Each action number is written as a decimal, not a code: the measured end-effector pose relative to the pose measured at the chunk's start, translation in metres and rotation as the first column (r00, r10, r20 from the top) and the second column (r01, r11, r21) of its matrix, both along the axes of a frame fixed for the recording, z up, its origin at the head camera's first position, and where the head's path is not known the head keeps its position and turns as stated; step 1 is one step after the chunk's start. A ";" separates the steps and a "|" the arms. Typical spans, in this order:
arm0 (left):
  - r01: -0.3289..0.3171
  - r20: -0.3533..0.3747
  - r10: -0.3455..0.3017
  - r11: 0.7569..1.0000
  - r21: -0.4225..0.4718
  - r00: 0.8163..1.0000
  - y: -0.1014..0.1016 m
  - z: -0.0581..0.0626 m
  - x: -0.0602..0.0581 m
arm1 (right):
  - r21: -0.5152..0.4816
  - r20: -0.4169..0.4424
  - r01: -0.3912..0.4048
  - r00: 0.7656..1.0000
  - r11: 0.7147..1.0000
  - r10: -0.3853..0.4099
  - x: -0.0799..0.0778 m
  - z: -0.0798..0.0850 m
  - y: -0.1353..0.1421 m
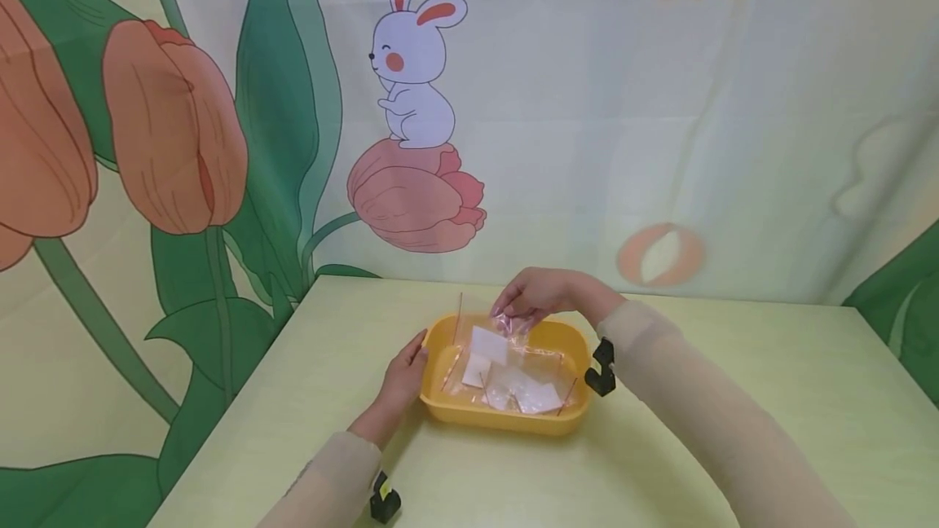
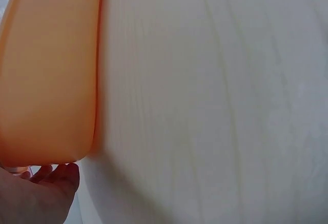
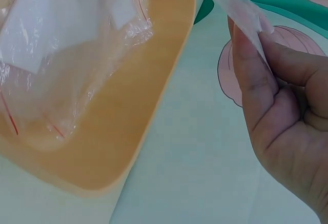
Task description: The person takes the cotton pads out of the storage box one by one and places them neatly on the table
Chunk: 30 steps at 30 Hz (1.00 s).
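Observation:
A yellow plastic basin (image 1: 506, 422) stands on the table, holding several clear zip bags (image 1: 539, 365) with red seal lines and white paper-like pieces (image 1: 487, 343) in them. My left hand (image 1: 402, 373) holds the basin's left end, fingers at its wall and rim; the left wrist view shows that hand (image 2: 43, 193) against the end wall. Over the basin's far side, my right hand (image 1: 539, 293) pinches a clear plastic bag (image 1: 513, 326) between thumb and fingers. In the right wrist view, the bag's edge (image 3: 230, 1) stretches from the pinching hand (image 3: 287, 106) toward the basin.
The pale green table (image 1: 293, 430) extends around the basin. Behind it hangs a cloth backdrop (image 1: 572, 145) printed with tulips and a rabbit. Black devices (image 1: 601, 369) are strapped at both wrists, over light sleeves.

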<state>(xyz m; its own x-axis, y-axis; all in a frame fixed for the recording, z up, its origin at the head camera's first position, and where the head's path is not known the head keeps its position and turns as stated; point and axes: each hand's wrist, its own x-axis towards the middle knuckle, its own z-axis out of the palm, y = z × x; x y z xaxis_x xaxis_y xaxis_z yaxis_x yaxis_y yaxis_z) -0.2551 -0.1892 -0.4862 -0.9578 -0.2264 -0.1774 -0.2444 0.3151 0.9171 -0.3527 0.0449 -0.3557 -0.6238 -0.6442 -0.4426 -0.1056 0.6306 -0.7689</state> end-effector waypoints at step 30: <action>-0.018 0.009 0.018 1.000 0.012 1.000 0.000 -0.003 -0.002 | -0.281 0.064 0.243 0.970 0.928 -0.235 0.030 0.008 0.085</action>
